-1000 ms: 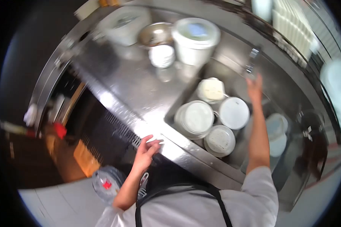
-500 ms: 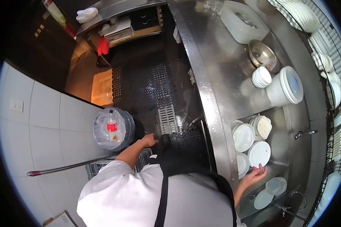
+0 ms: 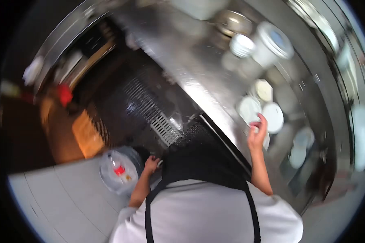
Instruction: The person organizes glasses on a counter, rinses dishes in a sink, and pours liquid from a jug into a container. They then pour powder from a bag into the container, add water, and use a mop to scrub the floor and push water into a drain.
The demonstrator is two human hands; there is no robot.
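My left hand (image 3: 151,164) is low beside the lined bin (image 3: 121,172), its fingers curled near a small pale thing too blurred to name. In the bin lies a bottle with a red label (image 3: 118,168). My right hand (image 3: 257,133) is raised over the sink edge with its fingers apart and nothing between them. Just beyond those fingertips are stacked white plates (image 3: 249,109), and another round white plate (image 3: 273,118) is to their right. A bowl with pale contents (image 3: 263,90) sits behind them.
On the steel counter (image 3: 190,60) stand a metal bowl (image 3: 233,23), stacked white cups (image 3: 242,45) and a white bucket (image 3: 273,42). More white dishes (image 3: 298,157) lie in the right-hand basin. A floor grate (image 3: 165,128) is ahead.
The view has turned, so the counter now slants across it. My right hand has moved from the near edge of the round plate to the left plates. My left hand stays beside the bin.
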